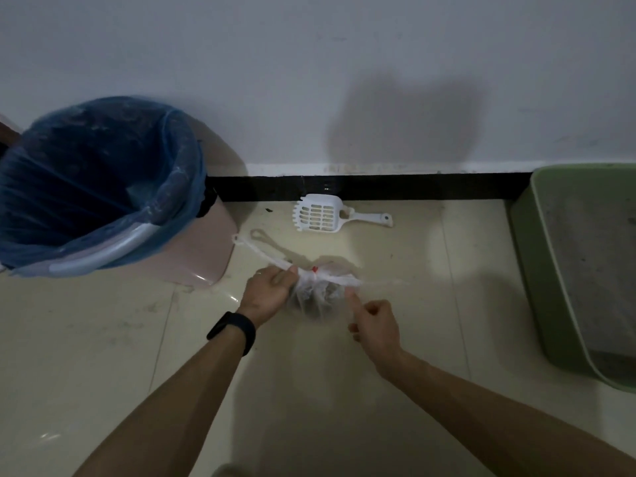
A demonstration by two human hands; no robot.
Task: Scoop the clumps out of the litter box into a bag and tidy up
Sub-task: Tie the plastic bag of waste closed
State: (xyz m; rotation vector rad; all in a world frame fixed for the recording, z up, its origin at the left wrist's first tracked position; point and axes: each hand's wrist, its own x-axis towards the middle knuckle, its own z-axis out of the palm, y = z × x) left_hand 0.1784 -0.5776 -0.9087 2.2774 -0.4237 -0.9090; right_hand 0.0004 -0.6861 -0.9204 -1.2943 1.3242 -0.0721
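A small clear plastic bag (318, 292) holding dark litter clumps hangs just above the floor at the centre. Its two handles are stretched out sideways and cross at the neck of the bag. My left hand (272, 290) grips the left handle, whose looped end trails toward the bin. My right hand (373, 323) pinches the right handle between thumb and forefinger, the other fingers curled. A white slotted litter scoop (321, 215) lies on the floor by the baseboard. The green litter box (537, 270) with grey litter stands at the right edge.
A pink bin (203, 256) lined with a blue bag (86, 173) stands at the left against the wall. A black baseboard (413, 187) runs along the white wall. Pale floor tiles (103, 356) lie under my arms, with small dark specks near the scoop.
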